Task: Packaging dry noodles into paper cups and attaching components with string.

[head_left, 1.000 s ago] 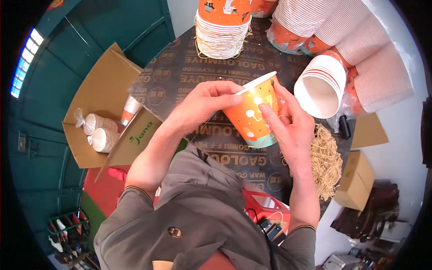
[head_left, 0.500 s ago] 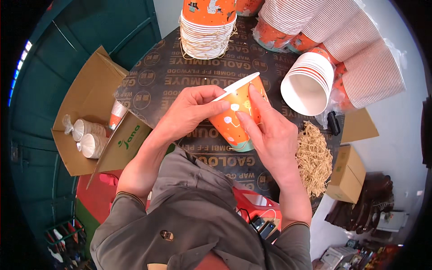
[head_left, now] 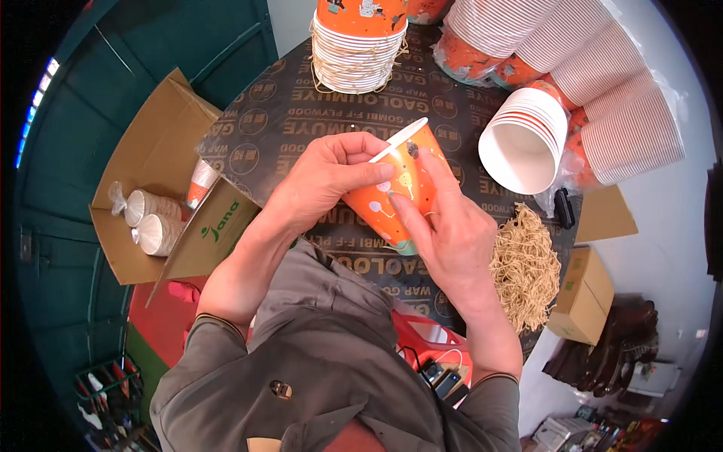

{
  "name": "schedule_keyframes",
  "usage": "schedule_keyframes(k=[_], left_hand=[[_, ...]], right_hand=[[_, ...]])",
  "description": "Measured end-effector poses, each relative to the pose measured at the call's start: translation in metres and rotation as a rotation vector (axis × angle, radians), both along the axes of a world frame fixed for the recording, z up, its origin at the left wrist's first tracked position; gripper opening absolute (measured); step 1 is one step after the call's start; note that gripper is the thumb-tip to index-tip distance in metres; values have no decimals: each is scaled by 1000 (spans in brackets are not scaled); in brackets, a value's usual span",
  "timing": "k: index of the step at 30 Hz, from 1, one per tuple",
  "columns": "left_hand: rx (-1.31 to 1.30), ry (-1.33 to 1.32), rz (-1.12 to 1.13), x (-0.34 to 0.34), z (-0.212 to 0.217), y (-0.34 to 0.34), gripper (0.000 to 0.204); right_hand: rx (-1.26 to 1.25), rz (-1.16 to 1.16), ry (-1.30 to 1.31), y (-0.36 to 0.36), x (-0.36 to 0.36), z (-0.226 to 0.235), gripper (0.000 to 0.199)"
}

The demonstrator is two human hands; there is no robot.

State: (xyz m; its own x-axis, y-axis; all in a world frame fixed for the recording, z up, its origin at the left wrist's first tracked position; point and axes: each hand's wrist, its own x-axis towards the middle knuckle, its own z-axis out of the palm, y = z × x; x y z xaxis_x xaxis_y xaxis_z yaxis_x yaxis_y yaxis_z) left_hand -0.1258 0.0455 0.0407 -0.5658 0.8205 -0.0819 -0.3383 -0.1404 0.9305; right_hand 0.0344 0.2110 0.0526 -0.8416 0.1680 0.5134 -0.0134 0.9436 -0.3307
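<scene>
Over table (head_left: 301,113) | L hand (head_left: 324,184) fingers pinch cup (head_left: 392,196) rim | R hand (head_left: 444,233) fingers pressed on cup side | cup tilted | cup stack (head_left: 361,45) behind

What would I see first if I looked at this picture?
First, the orange paper cup in the middle, held tilted by the left hand and right hand above the dark table. Then the stacks of cups lying at the top right, and the straw-coloured shredded filling at the table's right edge.
</scene>
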Motion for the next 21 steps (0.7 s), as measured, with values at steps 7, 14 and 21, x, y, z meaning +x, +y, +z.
schedule_keyframes(k=[7, 14, 21], left_hand=[[-21, -38, -18, 1, 2, -2, 22], [56, -52, -38, 1, -4, -3, 21], [66, 7, 6, 14, 2, -1, 24]], right_hand=[[23, 58, 38, -1, -1, -1, 64], [-12, 100, 83, -1, -5, -11, 64], [-207, 78, 79, -3, -4, -8, 51]])
